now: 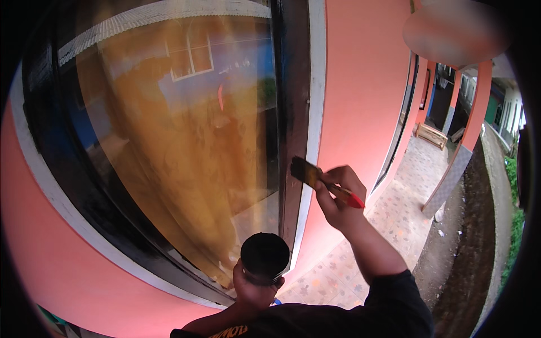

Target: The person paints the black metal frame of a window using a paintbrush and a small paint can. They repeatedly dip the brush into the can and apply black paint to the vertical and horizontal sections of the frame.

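Note:
My right hand grips a flat paintbrush by its red-tipped handle. Dark bristles point left and reach over the window frame's brown right upright; whether they touch it I cannot tell. Lower down, my left hand holds a dark round paint container from below. Its inside looks black, so the paint level is hard to make out. Glossy black covers the frame's left side, while the right upright looks duller and browner in its lower part. The glass pane lies between them, with a tan curtain behind.
A white border edges the frame against the pink wall. Patterned floor tiles run along the wall to a wooden bench. A pink pillar with a grey base stands at right, beside a dirt strip.

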### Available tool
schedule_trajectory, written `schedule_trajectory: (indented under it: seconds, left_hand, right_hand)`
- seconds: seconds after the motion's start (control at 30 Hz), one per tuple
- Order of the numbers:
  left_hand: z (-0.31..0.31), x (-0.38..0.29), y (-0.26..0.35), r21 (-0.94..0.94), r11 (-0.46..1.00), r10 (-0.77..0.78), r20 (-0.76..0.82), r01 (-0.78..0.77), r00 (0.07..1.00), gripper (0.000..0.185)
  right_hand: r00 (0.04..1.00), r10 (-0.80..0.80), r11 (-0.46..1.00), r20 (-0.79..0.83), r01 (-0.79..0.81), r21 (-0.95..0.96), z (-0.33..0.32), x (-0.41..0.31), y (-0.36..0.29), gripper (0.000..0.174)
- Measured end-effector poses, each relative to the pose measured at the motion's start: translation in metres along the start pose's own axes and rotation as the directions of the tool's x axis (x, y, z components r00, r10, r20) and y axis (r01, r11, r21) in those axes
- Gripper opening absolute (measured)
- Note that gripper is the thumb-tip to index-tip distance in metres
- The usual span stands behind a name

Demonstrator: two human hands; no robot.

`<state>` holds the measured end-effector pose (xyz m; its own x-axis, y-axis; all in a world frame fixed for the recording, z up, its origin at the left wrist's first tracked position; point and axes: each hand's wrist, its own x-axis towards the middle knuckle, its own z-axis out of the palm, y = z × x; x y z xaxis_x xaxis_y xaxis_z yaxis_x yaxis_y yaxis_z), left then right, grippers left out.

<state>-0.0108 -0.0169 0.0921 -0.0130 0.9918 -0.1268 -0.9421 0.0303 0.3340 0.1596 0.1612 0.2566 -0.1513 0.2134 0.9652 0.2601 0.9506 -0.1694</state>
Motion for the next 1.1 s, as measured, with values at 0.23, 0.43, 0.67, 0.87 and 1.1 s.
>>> schedule_trajectory:
  seconds: [0.23,0.43,0.67,0.87,1.1]
  left_hand:
    - [-0.003,0.007,0.017,-0.148,0.988,-0.007,0.193,0.037,0.981,0.081]
    - [-0.012,0.012,0.026,-0.137,0.989,-0.030,0.174,0.054,0.984,0.086]
    - [0.001,0.021,0.024,-0.165,0.985,-0.020,0.228,0.059,0.973,0.079]
    - [0.010,0.031,0.017,-0.135,0.991,0.009,0.139,0.010,0.990,0.090]
    - [0.048,0.028,0.005,-0.046,0.993,0.117,0.284,-0.108,0.952,0.068]
  right_hand:
    - [0.659,0.748,0.494,0.081,-0.633,0.596,-0.007,-0.096,0.004,0.024]
    - [0.543,0.826,0.212,0.150,-0.546,0.811,-0.013,-0.107,0.009,0.025]
    - [0.776,0.625,0.281,0.087,-0.327,0.902,-0.024,-0.040,-0.012,0.026]
    - [0.930,0.334,0.423,0.152,-0.292,0.858,-0.048,0.037,-0.042,0.022]
    - [0.860,0.008,0.669,0.509,-0.383,0.637,-0.051,0.085,-0.066,0.019]
